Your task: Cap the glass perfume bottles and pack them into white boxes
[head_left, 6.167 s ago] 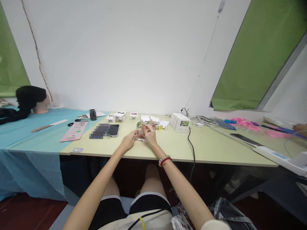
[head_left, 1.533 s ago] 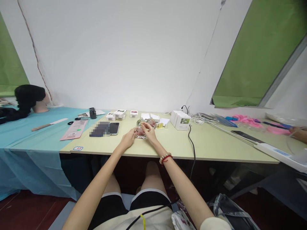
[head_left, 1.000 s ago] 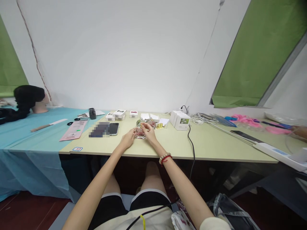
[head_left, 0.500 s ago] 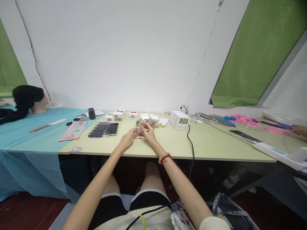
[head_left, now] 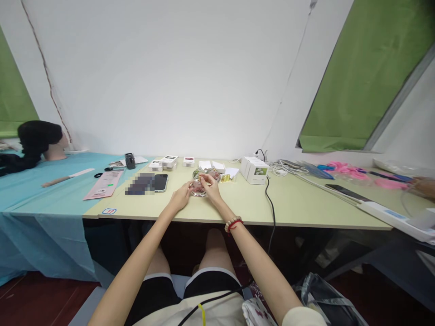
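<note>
Glass dish [head_left: 197,190] (pink contents) sits on the desk [head_left: 292,203]; left hand [head_left: 181,198] grips its rim, right hand [head_left: 212,189] pinches a small piece [head_left: 203,178] above it.

We can read no word, brand or number anywhere here. We see barcode-like labels on the small white boxes [head_left: 169,160] at the back of the table [head_left: 299,203], print on the pink sheet [head_left: 103,185], and two red strokes on the little blue-rimmed sticker [head_left: 109,211] at the table's front edge. All of it is too small to make out.
</note>
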Demonstrator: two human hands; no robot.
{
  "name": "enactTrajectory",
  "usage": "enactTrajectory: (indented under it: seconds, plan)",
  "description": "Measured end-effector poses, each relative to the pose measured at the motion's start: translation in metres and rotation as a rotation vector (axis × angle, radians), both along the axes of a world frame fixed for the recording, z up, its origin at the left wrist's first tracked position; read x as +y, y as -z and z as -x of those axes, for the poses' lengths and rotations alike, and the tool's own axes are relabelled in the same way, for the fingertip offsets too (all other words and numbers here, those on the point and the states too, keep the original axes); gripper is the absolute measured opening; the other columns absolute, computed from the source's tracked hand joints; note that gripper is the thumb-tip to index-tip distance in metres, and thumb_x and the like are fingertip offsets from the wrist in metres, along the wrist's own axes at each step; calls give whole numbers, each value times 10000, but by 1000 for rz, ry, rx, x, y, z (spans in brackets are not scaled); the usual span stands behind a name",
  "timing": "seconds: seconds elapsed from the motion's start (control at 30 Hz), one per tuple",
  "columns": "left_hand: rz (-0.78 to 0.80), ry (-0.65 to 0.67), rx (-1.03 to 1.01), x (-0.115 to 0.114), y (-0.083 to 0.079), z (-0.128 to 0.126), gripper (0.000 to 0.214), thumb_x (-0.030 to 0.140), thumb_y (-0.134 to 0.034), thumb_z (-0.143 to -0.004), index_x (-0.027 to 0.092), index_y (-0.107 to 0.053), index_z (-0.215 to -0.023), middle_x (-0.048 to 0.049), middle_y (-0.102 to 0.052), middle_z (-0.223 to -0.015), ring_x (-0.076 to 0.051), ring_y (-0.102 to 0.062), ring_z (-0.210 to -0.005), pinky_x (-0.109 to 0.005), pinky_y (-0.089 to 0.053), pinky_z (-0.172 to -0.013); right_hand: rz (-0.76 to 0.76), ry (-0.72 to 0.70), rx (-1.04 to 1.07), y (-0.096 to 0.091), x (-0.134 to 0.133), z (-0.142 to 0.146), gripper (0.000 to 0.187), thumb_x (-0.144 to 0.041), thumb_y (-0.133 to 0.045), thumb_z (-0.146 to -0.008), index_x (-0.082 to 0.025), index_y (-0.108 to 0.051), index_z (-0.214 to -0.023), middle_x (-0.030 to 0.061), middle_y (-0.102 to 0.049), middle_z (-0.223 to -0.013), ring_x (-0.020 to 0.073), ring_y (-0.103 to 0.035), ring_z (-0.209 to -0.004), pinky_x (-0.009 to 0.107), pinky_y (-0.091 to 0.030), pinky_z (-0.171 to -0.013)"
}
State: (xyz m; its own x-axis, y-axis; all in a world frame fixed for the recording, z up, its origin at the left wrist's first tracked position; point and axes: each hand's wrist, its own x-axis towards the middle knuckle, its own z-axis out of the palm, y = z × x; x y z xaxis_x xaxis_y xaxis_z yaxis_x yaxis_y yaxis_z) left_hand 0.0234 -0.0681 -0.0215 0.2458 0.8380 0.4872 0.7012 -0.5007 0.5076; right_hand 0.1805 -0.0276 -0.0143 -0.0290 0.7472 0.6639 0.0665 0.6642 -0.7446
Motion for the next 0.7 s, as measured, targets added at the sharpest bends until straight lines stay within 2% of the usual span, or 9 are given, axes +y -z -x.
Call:
enactTrajectory:
  seconds: [0.3,0.53,0.7]
  plan:
    - [4,-5,-3,0,-1,-1,411,334,-298,-908,252,-373,-1303,-53,-521,-1259,-200,-528,-1083,-342,-402,-901,9,-5,7,0,-2,0,349,-445,-549,-787,-187,-629,-1008,81,-632,-1000,183,-583,-882,323,-483,-779]
    - [18,-14,-4,-2,-3,-1,414,327,-299,-906,259,-373,-1308,-48,-515,-1267,-197,-528,-1083,-342,-401,-906,53,-17,6,-3,-5,0,397,-471,-534,-786,-184,-640,-1038,90,-626,-1014,189,-580,-867,285,-500,-671]
    - [35,-7,-5,-4,-5,-1,414,317,-299,-907,270,-371,-1312,-44,-516,-1266,-190,-524,-1088,-333,-399,-906,115,-47,28,-4,-7,-1,463,-512,-507,-792,-180,-622,-1093,90,-631,-1002,165,-582,-751,269,-499,-603]
